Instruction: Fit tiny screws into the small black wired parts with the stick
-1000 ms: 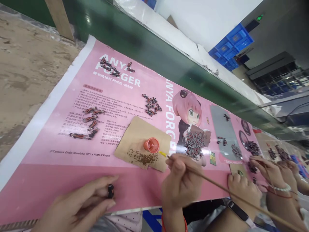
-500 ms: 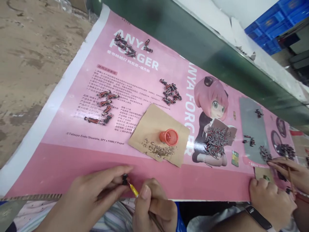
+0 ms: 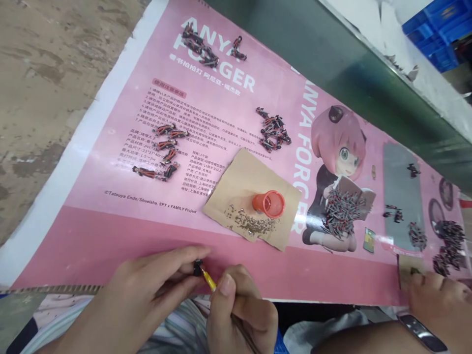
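Note:
My left hand (image 3: 162, 280) pinches a small black piece (image 3: 198, 267) between thumb and fingertips, just above the table's front edge. In a pen-like hold, my right hand (image 3: 241, 309) grips a thin brush-like tool (image 3: 210, 281) with a yellow front end and a darker shaft. Its fine tip meets or nearly meets the black piece; contact is too small to tell. Beyond my hands lies a brown cardboard sheet (image 3: 221, 196), bearing an orange-red cup (image 3: 269, 204) and a scatter of tiny metallic bits (image 3: 250, 222).
Small red-and-black figures lie in groups at the left (image 3: 167, 147), back (image 3: 199, 46) and centre (image 3: 273, 130). A heap of grey-and-red pieces (image 3: 342, 211) sits to the right. At far right is another person's hand (image 3: 438, 300). A green panel (image 3: 332, 59) borders the pink printed sheet (image 3: 110, 236).
The view has shifted a little, so the table things appear further right and higher. My hands keep the same hold. One of the co-worker's hands, with its stick, has left the view.

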Tool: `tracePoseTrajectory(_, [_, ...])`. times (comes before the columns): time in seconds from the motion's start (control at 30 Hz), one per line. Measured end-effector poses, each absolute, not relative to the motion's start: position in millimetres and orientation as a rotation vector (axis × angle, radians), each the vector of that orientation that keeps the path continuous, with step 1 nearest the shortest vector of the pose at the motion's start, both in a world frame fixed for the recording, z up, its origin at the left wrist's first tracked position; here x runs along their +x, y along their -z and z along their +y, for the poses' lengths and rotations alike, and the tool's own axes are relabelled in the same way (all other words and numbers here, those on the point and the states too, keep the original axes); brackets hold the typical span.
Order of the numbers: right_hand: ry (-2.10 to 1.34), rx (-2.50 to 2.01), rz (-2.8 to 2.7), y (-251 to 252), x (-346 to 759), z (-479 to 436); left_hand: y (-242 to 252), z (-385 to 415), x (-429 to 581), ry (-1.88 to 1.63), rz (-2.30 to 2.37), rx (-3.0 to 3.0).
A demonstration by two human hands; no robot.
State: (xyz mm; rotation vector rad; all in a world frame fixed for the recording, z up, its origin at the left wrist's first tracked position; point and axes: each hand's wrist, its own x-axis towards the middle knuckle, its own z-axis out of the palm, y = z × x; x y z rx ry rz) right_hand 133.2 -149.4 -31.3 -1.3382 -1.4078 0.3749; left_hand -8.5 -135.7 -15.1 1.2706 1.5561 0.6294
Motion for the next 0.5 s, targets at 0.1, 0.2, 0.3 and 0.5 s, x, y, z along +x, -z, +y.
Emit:
tracePoseTrajectory(0.1, [-0.388, -1.328, -1.444, 33.8, 135.0, -152.0, 19.0, -143.2, 0.4, -0.614, 1.586, 1.255])
tracePoseTrajectory(0.2, [-0.385, -1.332, -1.425, 33.5, 134.2, -152.3, 23.2, -146.2, 5.6, -0.598, 1.592, 1.256])
tracePoseTrajectory(0.3, [-0.400, -1.342, -1.427, 30.2, 134.2, -152.1, 26.7, -146.0, 5.1, -0.592, 1.596, 1.259])
tracePoseTrajectory(0.5, [-0.484, -1.338, -1.561, 23.7, 142.0, -152.8, 27.8, -151.2, 1.7, -0.577, 1.581, 1.244])
